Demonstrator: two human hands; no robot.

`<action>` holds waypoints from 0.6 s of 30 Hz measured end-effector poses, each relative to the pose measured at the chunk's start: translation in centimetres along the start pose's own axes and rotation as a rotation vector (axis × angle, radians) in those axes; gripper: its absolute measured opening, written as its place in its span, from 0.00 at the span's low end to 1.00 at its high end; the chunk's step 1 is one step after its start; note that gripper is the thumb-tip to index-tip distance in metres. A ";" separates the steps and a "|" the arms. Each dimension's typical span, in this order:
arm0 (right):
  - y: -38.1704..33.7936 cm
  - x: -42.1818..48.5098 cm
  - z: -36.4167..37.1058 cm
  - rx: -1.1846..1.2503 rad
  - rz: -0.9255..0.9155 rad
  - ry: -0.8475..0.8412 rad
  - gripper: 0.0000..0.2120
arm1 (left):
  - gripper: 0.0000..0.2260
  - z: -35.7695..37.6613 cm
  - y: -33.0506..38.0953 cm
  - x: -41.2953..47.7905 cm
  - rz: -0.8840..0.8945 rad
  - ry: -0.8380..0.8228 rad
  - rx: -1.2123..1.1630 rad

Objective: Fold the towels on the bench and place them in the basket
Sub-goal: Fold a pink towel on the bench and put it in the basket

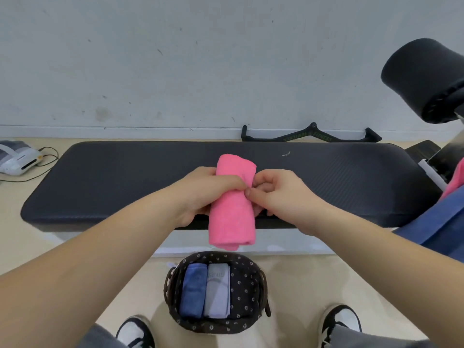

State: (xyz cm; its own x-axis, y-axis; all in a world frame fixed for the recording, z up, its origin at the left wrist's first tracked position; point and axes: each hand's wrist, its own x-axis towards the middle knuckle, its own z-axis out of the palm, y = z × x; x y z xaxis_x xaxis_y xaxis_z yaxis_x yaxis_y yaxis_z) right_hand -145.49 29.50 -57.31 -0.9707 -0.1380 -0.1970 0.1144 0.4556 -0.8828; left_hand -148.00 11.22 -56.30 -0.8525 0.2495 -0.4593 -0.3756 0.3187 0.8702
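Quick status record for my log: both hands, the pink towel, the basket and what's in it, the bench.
left hand: gripping pink towel
right hand: pinching towel's edge
pink towel: rolled, held above bench's front edge
basket: on floor between feet
in basket: blue towel, grey towel, side by side; right part free
bench: no other towel on its pad

Both hands hold a rolled pink towel (232,202) above the near edge of a black padded bench (125,182). The left hand (208,194) wraps around the roll's left side; the right hand (278,194) pinches its right side with curled fingers. The roll points away from the person, its near end hanging past the bench edge. Directly below, on the floor between two black-and-white sneakers, sits a dark flower-print basket (244,285) holding a folded blue towel (193,290) and a folded grey towel (217,290) side by side, touching.
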 end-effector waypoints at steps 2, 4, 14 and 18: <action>0.0 -2.0 0.5 -0.037 0.034 -0.032 0.11 | 0.13 -0.1 -1.1 -2.0 0.032 -0.013 -0.034; 0.4 -3.8 1.3 -0.152 0.104 -0.127 0.20 | 0.12 0.2 -2.4 -3.9 0.065 -0.032 -0.094; 5.6 -8.8 7.7 0.115 0.291 -0.373 0.19 | 0.15 1.0 -10.3 -6.3 -0.042 -0.041 -0.237; 9.9 -7.3 9.2 0.013 0.483 -0.479 0.16 | 0.16 2.1 -14.1 -4.1 -0.221 -0.081 -0.081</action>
State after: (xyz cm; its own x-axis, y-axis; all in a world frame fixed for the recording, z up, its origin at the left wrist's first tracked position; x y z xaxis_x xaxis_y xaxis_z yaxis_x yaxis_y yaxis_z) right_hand -135.29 26.89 -68.55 -0.6092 -0.2975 -0.7351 0.5168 0.5540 -0.6526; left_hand -138.49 7.60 -67.06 -0.7153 0.2557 -0.6504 -0.5808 0.3001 0.7567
